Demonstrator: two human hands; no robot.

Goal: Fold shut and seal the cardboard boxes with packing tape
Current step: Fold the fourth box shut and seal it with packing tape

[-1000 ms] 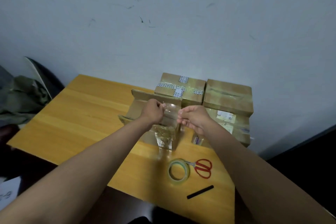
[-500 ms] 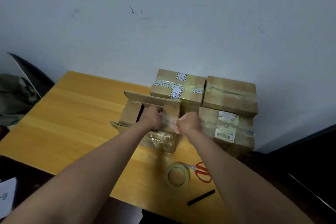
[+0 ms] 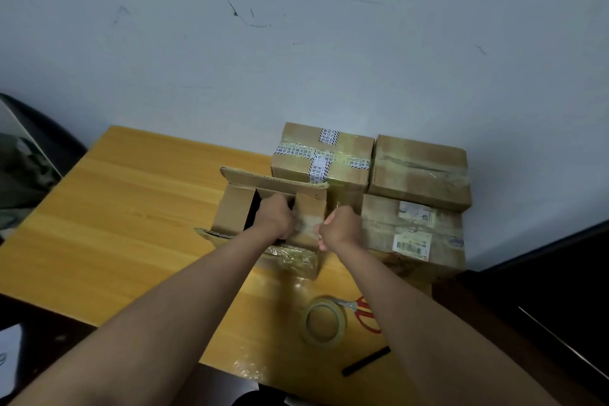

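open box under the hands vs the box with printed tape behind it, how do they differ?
The open box has its flaps up and a dark gap showing; the printed-tape box is folded shut. The open box carries only clear tape, on its near side; the printed-tape box is crossed by white printed strips. Both are brown cardboard on the table.

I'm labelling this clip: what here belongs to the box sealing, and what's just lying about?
In use: open box; tape strip stretched between left hand and right hand; tape roll; scissors.
Lying about: sealed boxes; black marker.
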